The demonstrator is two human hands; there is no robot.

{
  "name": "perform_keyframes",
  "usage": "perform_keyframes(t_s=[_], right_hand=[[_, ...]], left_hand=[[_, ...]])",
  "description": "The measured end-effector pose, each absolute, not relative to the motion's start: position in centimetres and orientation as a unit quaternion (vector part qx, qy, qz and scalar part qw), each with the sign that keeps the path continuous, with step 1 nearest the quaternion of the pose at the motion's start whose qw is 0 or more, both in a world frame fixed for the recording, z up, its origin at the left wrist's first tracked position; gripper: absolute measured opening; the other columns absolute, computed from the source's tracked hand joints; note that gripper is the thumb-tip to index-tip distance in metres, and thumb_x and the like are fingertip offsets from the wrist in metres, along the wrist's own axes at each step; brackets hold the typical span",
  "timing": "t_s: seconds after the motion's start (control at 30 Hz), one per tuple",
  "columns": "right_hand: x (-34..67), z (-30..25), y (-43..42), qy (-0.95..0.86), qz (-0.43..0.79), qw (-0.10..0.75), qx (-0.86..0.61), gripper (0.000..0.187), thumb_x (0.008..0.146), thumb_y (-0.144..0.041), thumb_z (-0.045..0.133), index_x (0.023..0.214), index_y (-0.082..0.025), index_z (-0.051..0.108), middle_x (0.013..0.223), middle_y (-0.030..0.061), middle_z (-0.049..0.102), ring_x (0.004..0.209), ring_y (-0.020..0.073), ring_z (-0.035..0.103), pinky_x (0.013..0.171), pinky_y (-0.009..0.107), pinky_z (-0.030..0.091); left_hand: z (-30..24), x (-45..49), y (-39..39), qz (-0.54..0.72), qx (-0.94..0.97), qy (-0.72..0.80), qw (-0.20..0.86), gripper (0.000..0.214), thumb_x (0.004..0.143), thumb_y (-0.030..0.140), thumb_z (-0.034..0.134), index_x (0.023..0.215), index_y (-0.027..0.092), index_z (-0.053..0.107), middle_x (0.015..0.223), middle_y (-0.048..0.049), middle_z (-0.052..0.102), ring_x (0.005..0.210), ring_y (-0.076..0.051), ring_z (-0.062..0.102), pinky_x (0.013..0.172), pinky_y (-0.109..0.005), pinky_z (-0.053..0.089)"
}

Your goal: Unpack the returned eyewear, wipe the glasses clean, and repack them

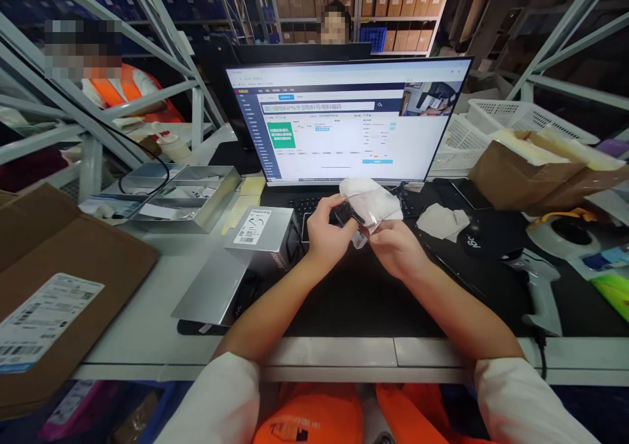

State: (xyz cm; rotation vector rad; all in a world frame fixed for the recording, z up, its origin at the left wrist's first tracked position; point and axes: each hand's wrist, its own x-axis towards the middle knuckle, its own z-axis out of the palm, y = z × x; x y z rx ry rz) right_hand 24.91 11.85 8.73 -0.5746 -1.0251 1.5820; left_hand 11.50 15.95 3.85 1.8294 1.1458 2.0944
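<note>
My left hand point(327, 229) and my right hand point(396, 247) meet above the black desk mat point(373, 300), in front of the keyboard. Together they grip a small dark part point(350, 213) in a clear bag with white foam wrapping point(367, 198) around its top. The left fingers pinch the dark part from the left; the right fingers close on the bag's lower end. A silver box point(260, 229) with a white barcode label stands just left of my left hand.
A monitor point(344, 120) stands behind the hands. A shallow silver tray point(187, 195) lies at the left, a cardboard box point(59, 280) nearer. On the right lie a white foam piece point(445, 221), a barcode scanner point(538, 280), a tape roll point(565, 234) and white baskets point(515, 116). Two people sit beyond.
</note>
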Motion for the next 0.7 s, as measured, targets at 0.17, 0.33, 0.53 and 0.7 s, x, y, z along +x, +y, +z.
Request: perform_keyframes(t_s=[0.17, 0.33, 0.53, 0.7], right_hand=[[25.8, 10.4, 11.8, -0.377, 0.695, 0.570, -0.227, 0.043, 0.054, -0.011, 0.059, 0.091, -0.026, 0.074, 0.096, 0.0002, 0.079, 0.118, 0.0289, 0.067, 0.107, 0.050, 0.053], [27.4, 11.2, 12.6, -0.312, 0.692, 0.590, -0.276, 0.037, 0.062, -0.011, 0.061, 0.094, -0.027, 0.071, 0.093, -0.0019, 0.079, 0.104, 0.0224, 0.072, 0.097, 0.043, 0.060], [29.3, 11.4, 14.3, -0.305, 0.669, 0.597, -0.320, 0.016, 0.077, -0.021, 0.066, 0.092, -0.023, 0.071, 0.100, 0.0031, 0.079, 0.094, 0.0193, 0.073, 0.075, 0.031, 0.064], [32.0, 14.5, 12.3, -0.373, 0.584, 0.669, -0.270, 0.015, 0.078, -0.015, 0.065, 0.086, -0.025, 0.072, 0.095, 0.0024, 0.078, 0.094, 0.0192, 0.073, 0.083, 0.036, 0.063]], left_hand=[[3.9, 11.4, 16.5, 0.701, 0.618, 0.354, 0.016, 0.033, 0.075, 0.013, 0.075, 0.106, 0.020, 0.065, 0.102, -0.0044, 0.077, 0.096, -0.019, 0.076, 0.087, -0.031, 0.061], [3.9, 11.2, 17.0, 0.706, 0.615, 0.347, 0.061, 0.030, 0.080, 0.018, 0.077, 0.106, 0.020, 0.064, 0.108, -0.0062, 0.078, 0.103, -0.021, 0.076, 0.092, -0.034, 0.061], [4.1, 11.3, 17.1, 0.734, 0.562, 0.331, 0.188, 0.031, 0.081, 0.024, 0.079, 0.105, 0.022, 0.059, 0.110, -0.0081, 0.078, 0.104, -0.021, 0.076, 0.094, -0.036, 0.058], [5.3, 11.6, 16.7, 0.781, 0.427, 0.247, 0.384, 0.045, 0.077, 0.043, 0.087, 0.100, 0.024, 0.053, 0.113, -0.0061, 0.077, 0.113, -0.021, 0.073, 0.103, -0.038, 0.054]])
